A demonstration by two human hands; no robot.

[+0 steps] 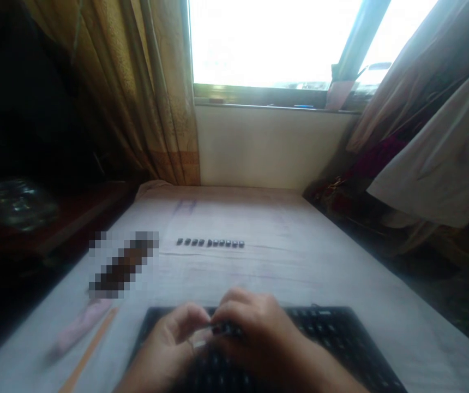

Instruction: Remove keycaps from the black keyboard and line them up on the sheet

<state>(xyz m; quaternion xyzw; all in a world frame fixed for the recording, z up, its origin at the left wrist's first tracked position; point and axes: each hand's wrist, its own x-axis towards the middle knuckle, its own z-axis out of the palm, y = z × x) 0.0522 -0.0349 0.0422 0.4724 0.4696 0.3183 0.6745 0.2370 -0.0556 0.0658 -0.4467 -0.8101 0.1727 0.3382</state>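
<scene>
A black keyboard (332, 333) lies at the bottom of the head view, partly covered by my hands. My left hand (173, 344) is over its left half, thumb and fingers curled together. From the right, my right hand (254, 327) bends over the keys with fingers pinched, meeting the left fingertips. A thin, pale, shiny piece (199, 341) shows between the hands; blur hides its kind and which hand grips it. Beyond the keyboard, several small dark keycaps (221, 242) stand in a row on the light bedsheet (292, 267).
To the left lie an orange-tan strip (91, 349), a pink cloth-like roll (83, 325) and a pixelated dark object (124, 267). A clear plastic-looking item (19, 204) sits on a dark wooden surface. Curtains (169, 109) and a bright window (267, 43) are ahead; cloth hangs right.
</scene>
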